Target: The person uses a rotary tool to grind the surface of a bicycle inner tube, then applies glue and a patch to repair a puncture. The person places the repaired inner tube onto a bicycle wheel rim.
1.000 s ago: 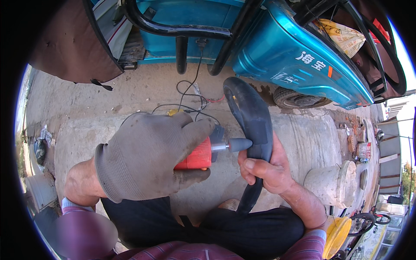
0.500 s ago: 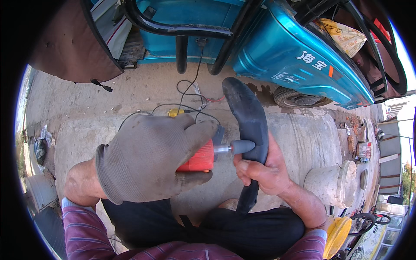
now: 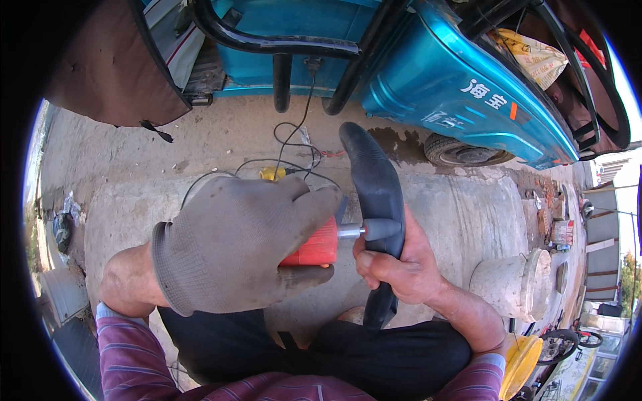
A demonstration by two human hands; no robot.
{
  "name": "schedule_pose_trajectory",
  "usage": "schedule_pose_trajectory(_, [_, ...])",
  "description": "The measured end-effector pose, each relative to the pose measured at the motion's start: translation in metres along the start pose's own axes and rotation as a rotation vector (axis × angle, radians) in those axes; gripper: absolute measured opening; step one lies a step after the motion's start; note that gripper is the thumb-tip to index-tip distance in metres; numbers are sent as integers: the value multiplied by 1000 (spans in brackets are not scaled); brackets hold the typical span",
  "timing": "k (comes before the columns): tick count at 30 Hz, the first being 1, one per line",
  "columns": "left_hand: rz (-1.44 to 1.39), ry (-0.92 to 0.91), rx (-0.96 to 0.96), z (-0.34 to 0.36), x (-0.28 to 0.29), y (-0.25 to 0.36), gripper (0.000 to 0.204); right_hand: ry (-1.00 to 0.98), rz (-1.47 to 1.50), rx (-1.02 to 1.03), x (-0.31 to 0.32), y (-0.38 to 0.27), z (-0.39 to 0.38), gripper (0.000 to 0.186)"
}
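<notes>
My left hand (image 3: 231,244), in a grey knit glove, is closed around a red electric grinder (image 3: 319,246). From the grinder's metal shaft a grey, bullet-shaped grinding head (image 3: 382,229) reaches right and lies against the black rubber inner tube (image 3: 374,167). The bare right hand (image 3: 404,264) grips that tube below its middle, fingers behind it and thumb across the front. The tube stands roughly upright in the view, curving to the upper left, its lower end above my dark trousers. The glove hides most of the grinder's body.
A black cord (image 3: 281,160) with a yellow connector (image 3: 271,174) runs over the concrete floor (image 3: 461,207). Beyond stands a blue three-wheeled vehicle (image 3: 441,87) with black bars. At right are a whitish bucket (image 3: 511,284) and a yellow bucket (image 3: 520,364).
The grinder has shifted slightly right, and its head now lies further across the tube. The tube's upper end has tipped a little left, and my right hand has moved slightly left.
</notes>
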State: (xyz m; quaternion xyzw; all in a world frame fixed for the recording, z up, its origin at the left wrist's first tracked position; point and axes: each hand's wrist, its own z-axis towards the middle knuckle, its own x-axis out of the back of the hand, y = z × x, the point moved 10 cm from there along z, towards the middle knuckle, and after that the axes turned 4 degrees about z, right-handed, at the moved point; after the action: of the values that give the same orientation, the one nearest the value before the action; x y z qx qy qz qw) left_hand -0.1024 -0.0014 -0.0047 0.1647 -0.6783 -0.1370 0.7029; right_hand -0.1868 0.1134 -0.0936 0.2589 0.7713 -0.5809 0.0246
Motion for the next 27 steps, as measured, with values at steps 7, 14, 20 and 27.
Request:
schedule_pose_trajectory(7, [17, 25, 45, -4, 7, -8, 64, 46, 6, 52, 12, -12, -1, 60])
schedule_pose_trajectory(14, [-5, 53, 27, -5, 6, -7, 65, 39, 2, 67, 12, -15, -2, 62])
schedule_pose_trajectory(20, [-5, 40, 11, -3, 4, -3, 64, 2, 36, 47, 10, -15, -5, 67])
schedule_pose_trajectory(27, [4, -3, 31, -1, 2, -3, 62, 3, 19, 18, 9, -13, -4, 70])
